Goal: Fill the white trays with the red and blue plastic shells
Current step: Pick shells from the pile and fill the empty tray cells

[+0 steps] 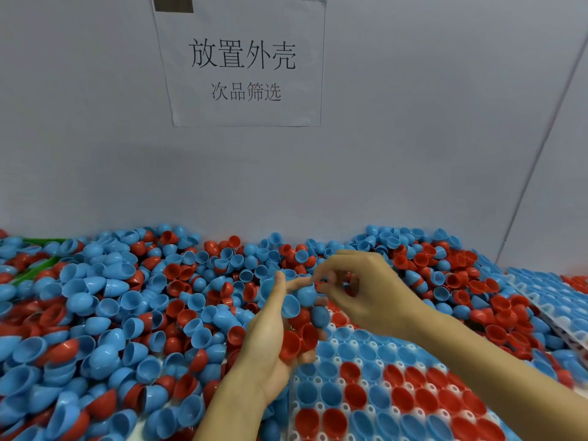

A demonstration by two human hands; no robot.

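A big heap of loose red and blue plastic shells covers the table. A white tray lies at the lower right, its pockets filled with blue and red shells. My left hand is cupped above the tray's far left corner and holds a handful of shells, red ones low in the palm and blue ones on top. My right hand reaches in from the right, its fingertips pinching at a blue shell on top of that handful.
A second filled white tray lies tilted at the right edge. A green bin rim shows at the far left under the heap. A grey wall with a paper sign stands right behind the heap.
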